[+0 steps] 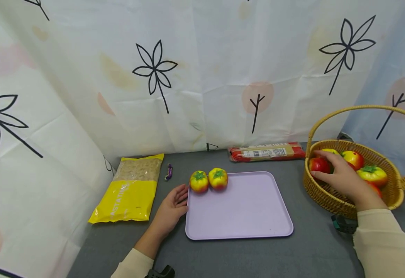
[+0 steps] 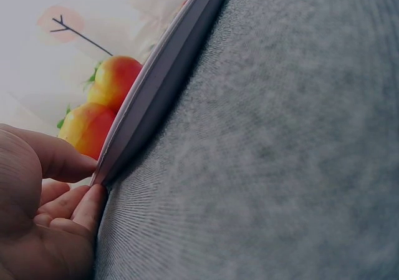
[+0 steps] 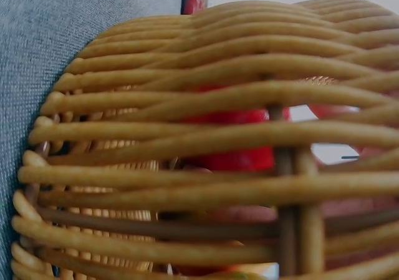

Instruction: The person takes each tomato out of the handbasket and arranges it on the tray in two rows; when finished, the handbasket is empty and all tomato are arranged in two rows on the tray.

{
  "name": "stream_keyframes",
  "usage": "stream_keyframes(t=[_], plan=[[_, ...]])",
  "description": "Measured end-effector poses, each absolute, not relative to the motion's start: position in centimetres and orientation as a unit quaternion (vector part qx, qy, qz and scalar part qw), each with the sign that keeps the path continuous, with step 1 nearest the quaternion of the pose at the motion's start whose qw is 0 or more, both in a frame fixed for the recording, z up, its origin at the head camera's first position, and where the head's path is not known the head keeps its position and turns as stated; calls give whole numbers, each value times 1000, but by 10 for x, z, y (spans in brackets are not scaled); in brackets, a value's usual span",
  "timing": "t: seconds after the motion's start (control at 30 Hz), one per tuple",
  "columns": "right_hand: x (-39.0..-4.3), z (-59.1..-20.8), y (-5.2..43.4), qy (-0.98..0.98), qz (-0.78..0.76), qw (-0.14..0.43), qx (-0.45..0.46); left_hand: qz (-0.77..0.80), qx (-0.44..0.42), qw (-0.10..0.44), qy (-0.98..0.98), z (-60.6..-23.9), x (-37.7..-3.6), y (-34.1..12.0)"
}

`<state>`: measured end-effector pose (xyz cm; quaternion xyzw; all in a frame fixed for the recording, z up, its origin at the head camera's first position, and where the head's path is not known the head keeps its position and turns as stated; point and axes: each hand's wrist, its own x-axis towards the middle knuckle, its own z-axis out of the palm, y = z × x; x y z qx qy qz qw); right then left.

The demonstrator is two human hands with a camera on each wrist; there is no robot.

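Your right hand [image 1: 341, 178] grips a red tomato [image 1: 318, 165] inside the wicker basket [image 1: 331, 200].
Left-wrist view alone shows your left hand [image 1: 172, 206], fingers [image 2: 59, 158] relaxed, touching the lilac tray [image 1: 244, 208] edge.

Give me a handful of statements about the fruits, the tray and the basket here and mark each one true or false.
1. Two fruits sit on the lilac tray at its far left corner. True.
2. The left hand lifts a fruit off the tray. False: it rests at the tray's left edge, fingers touching the rim, and holds no fruit.
3. The right hand is inside the wicker basket, on a red fruit. True.
4. The basket is empty. False: several red and yellow fruits lie in it.
5. The yellow bag lies to the right of the tray. False: it lies to the tray's left, near the curtain.
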<state>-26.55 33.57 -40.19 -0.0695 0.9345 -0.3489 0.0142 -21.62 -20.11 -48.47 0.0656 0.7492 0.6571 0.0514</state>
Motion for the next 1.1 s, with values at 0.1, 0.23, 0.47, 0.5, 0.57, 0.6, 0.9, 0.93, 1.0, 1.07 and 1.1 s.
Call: stream_keyframes(t=[0.1, 0.23, 0.47, 0.5, 0.57, 0.6, 0.9, 0.93, 1.0, 1.07, 1.1], plan=[[-267, -405, 336, 942, -326, 10, -82, 656, 66, 52, 750, -483, -215, -201], [-269, -409, 338, 947, -310, 14, -85, 655, 63, 54, 751, -482, -215, -201], [-271, -412, 338, 950, -303, 8, -74, 654, 65, 50, 752, -482, -215, -201], [-271, -412, 338, 950, -305, 4, -73, 654, 66, 50, 752, -482, -214, -201], [-271, -412, 338, 949, -306, -6, -71, 653, 67, 50, 752, -482, -214, -201], [-271, -412, 338, 949, -307, -11, -71, 653, 68, 50, 752, -482, -214, -201], [-266, -406, 335, 932, -356, -61, -39, 656, 65, 53, 750, -483, -216, -201], [-265, -406, 334, 928, -365, -68, -37, 655, 64, 52, 751, -483, -216, -201], [-264, -404, 334, 922, -378, -77, -32, 655, 65, 51, 751, -483, -216, -201], [-262, -402, 333, 919, -385, -80, -30, 655, 65, 50, 751, -484, -216, -200], [-262, -401, 334, 917, -389, -79, -28, 656, 65, 49, 751, -484, -216, -200]])
